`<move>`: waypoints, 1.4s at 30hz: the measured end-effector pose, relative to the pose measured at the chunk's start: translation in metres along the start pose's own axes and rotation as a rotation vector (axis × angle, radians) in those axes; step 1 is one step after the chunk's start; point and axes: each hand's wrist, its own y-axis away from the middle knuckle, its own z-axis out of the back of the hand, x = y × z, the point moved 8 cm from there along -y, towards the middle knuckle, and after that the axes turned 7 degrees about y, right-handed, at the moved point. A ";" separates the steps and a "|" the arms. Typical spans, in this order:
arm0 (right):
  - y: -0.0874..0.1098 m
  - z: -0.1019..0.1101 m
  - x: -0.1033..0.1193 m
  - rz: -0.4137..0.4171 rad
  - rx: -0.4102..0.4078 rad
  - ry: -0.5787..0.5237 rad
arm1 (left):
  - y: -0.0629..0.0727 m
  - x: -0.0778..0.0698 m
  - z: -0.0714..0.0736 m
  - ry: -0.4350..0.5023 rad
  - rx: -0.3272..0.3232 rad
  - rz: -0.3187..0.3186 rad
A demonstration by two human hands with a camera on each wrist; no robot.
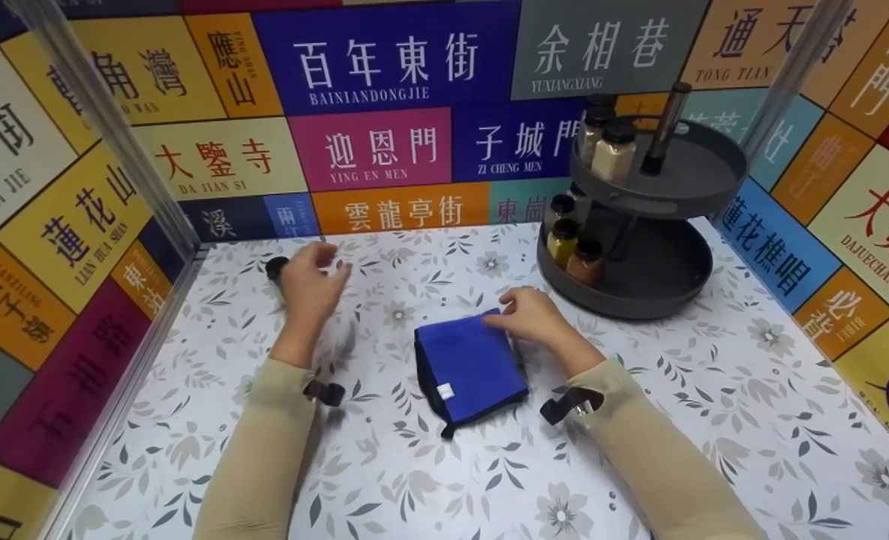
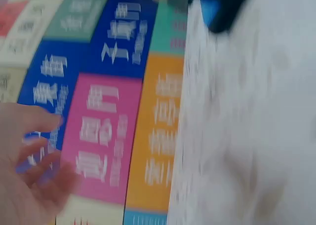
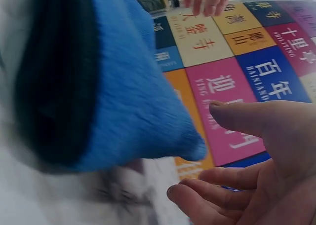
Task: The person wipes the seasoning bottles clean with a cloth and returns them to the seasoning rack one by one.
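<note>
A folded blue cloth (image 1: 474, 367) with black edging and a small white tag lies on the table in front of me. My right hand (image 1: 530, 315) is at its far right corner. In the right wrist view, that hand's thumb and fingers are spread apart, and the cloth's corner points toward them without being pinched. My left hand (image 1: 313, 285) is held up beside a black-lidded jar (image 1: 275, 268), its fingers loosely bent and holding nothing. The hand partly hides this jar in the head view; the right wrist view shows dark green contents.
At the back right stands a dark two-tier rack (image 1: 628, 300) with a central post. Several spice jars with black lids, among them a reddish-brown one (image 1: 585, 264), sit on the left of both tiers. Panels printed with street names (image 1: 384, 60) enclose the floral-patterned table (image 1: 414, 487).
</note>
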 end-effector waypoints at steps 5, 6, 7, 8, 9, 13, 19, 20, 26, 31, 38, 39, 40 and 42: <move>-0.004 -0.019 -0.003 -0.016 0.082 -0.106 | -0.009 0.026 0.044 -0.010 -0.222 -0.103; -0.004 -0.021 -0.003 -0.015 0.098 -0.124 | -0.009 0.032 0.050 -0.020 -0.259 -0.102; -0.004 -0.022 -0.002 -0.012 0.106 -0.135 | -0.010 0.039 0.056 -0.029 -0.287 -0.086; -0.004 -0.022 -0.002 -0.009 0.111 -0.147 | -0.010 0.047 0.061 -0.037 -0.304 -0.058; -0.003 -0.022 -0.001 -0.008 0.112 -0.157 | -0.011 0.057 0.064 -0.043 -0.313 -0.016; -0.001 -0.022 0.002 -0.012 0.106 -0.175 | -0.011 0.099 0.065 -0.009 -0.239 0.250; 0.002 -0.020 0.006 0.005 0.089 -0.199 | -0.007 0.137 0.051 0.112 -0.050 0.499; 0.002 -0.020 0.007 0.011 0.091 -0.200 | -0.006 0.140 0.050 0.129 -0.037 0.516; 0.004 -0.016 0.008 -0.003 0.106 -0.215 | -0.003 0.149 0.040 0.104 -0.007 0.540; 0.007 -0.014 0.010 -0.026 0.126 -0.279 | -0.002 0.138 0.037 0.082 -0.039 0.531; 0.011 -0.011 0.020 -0.021 0.232 -0.531 | -0.005 0.091 0.025 0.130 0.005 0.449; 0.012 -0.009 0.022 -0.014 0.248 -0.572 | -0.005 0.080 0.022 0.131 0.016 0.420; 0.013 -0.007 0.024 -0.011 0.264 -0.619 | -0.005 0.068 0.019 0.129 0.031 0.392; 0.016 0.000 0.029 0.015 0.279 -0.711 | -0.003 0.044 0.013 0.116 0.076 0.337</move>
